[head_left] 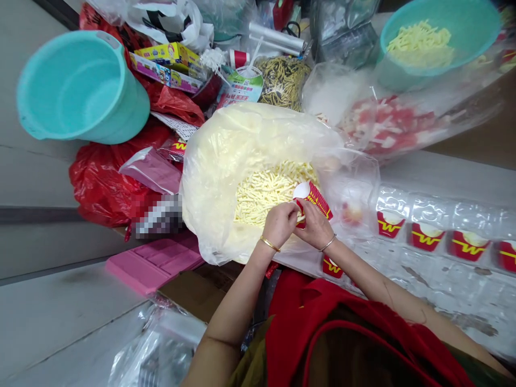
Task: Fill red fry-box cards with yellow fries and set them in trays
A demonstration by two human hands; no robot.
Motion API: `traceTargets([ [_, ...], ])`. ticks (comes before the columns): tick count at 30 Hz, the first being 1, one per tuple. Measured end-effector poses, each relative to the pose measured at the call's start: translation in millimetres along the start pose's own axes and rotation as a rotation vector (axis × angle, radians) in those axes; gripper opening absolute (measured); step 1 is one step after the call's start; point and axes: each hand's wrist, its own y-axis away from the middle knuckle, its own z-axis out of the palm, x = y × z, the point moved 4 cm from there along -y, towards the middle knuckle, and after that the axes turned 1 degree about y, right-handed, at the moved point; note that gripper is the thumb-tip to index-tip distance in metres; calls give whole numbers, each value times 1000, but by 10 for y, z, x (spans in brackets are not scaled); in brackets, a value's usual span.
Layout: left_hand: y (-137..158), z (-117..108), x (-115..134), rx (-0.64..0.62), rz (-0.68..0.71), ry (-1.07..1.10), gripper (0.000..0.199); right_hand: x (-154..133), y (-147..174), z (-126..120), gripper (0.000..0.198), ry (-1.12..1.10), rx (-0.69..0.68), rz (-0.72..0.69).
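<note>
Both my hands meet over the front right of a large clear plastic bag (pixel 217 161) of pale yellow fry-shaped sticks (pixel 262 191). My left hand (pixel 279 223) is closed in a pinch at a small red fry carton (pixel 299 204); what its fingertips hold is hidden. My right hand (pixel 315 226) is closed around that carton, which my fingers partly cover. A few pale sticks show between the hands. Just beyond my right hand, a stack of red cartons (pixel 318 200) with yellow marks lies tilted at the bag's edge.
Clear plastic trays with red cartons (pixel 427 236) line the right side. A turquoise bucket (pixel 76 88) stands at left; another turquoise tub (pixel 475 32) holds pale sticks at back right. Nearby lie a bag of red and white pieces (pixel 395 121), red plastic bags (pixel 107 183) and a pink tray (pixel 155 260).
</note>
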Motion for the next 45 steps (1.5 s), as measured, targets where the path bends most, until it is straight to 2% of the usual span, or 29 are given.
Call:
traceTargets([
  [3,54,-52,-3,63,21,69,28,35,17,-10,70,-14,-4,11],
  [5,88,-59,16,34,97,23,35,58,22,2,70,-30,-21,9],
  [7,127,-5,33,-36,161,-75,28,75,24,26,70,-40,-30,8],
  [11,213,184,34,-99,151,-205,11,90,49,89,69,-46,-16,-17],
  [14,260,253,49,-115,186,-113,12,106,102,110,67,-65,9,-44],
  [16,252,178,1,-78,195,-5,12,125,136,106,68,-75,21,-40],
  [19,156,-86,-263,70,107,-24,21,160,165,77,74,-78,40,14],
  [21,54,-253,-541,130,7,-219,37,170,172,59,75,-78,48,41],
  [24,-99,-395,-979,145,-151,-470,55,160,181,58,76,-82,32,45],
  [26,-176,-421,-1194,132,-201,-491,47,153,190,71,77,-85,18,47],
  [29,-235,-434,-1338,113,-190,-361,19,156,206,90,78,-95,10,60],
  [30,-236,-451,-1344,128,-184,-312,13,160,210,95,79,-98,9,67],
  [32,-204,-503,-1314,193,-209,-161,14,167,209,102,79,-104,7,80],
  [35,-88,-519,-1188,236,-351,304,18,152,174,113,79,-98,2,87],
  [37,-1,-441,-1021,159,-446,652,23,112,127,129,79,-88,4,78],
  [39,67,-338,-812,53,-493,864,28,51,66,151,79,-75,11,62],
  [42,109,-183,-555,-93,-466,910,27,-45,-19,173,79,-54,35,43],
  [43,107,-146,-500,-109,-430,850,27,-72,-38,173,78,-47,40,35],
  [45,92,-115,-424,-58,-317,625,24,-113,-57,166,74,-34,38,6],
])
